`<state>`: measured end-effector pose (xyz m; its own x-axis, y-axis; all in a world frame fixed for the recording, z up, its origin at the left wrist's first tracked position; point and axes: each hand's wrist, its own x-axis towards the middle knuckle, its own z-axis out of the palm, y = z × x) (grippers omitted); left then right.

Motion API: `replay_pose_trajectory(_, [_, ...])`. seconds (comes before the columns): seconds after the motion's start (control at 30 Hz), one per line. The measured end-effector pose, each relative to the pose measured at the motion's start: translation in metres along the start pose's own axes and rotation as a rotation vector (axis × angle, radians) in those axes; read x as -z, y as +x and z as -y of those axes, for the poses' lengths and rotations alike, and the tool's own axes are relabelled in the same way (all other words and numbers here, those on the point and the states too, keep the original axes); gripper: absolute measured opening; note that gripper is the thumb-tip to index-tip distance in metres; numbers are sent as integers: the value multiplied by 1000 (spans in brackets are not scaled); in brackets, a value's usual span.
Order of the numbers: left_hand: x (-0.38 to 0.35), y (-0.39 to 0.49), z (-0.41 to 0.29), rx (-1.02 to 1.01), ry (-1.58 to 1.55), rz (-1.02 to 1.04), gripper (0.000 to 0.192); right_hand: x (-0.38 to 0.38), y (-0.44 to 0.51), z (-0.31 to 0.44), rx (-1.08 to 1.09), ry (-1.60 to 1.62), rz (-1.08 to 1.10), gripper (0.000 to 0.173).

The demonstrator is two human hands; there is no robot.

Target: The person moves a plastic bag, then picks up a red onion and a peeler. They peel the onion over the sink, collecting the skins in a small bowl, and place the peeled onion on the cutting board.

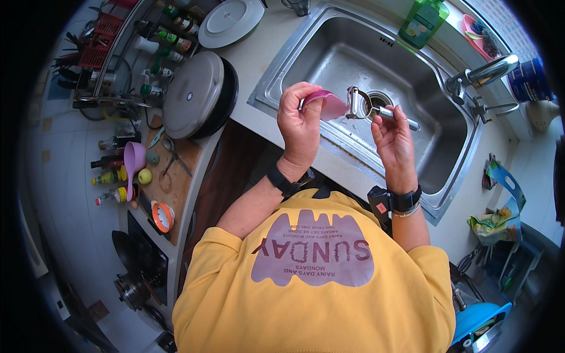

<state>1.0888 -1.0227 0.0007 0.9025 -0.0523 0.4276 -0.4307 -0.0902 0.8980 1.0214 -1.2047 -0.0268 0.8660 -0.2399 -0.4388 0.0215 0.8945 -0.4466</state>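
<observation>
Over the near edge of the stainless steel sink [446, 145], my left hand [300, 123] grips a pink-purple piece [331, 106], thin and curved like an onion layer or a small cup; which it is I cannot tell. My right hand [395, 137] holds a metal Y-shaped peeler [388, 114] by its handle, between thumb and fingers. The peeler's blade end points left, close to the rim of the pink piece; whether they touch is unclear. Behind the peeler lies the sink drain [378, 98]. Each wrist wears a black strap.
A faucet [490, 73] reaches over the sink's right side, and a green soap bottle [421, 24] stands behind. Left of the sink are a large lidded pan [194, 95] and white plates [229, 20]. A wooden board [176, 194] holds utensils, a green fruit [145, 176] and an orange-rimmed item [163, 217].
</observation>
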Motion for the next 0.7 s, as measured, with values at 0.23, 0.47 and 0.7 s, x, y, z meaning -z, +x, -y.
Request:
replay_pose_trajectory(0.23, [-7, -7, 2, 57, -102, 62, 15, -11, 0, -5, -1, 85, 128, 27])
replay_pose_trajectory(0.47, [-9, -11, -4, 242, -323, -12, 13, -17, 4, -20, 10, 45, 129, 29])
replay_pose_trajectory(0.7, [-2, -10, -4, 128, -271, -38, 12, 2, 4, -15, 10, 10, 14, 27])
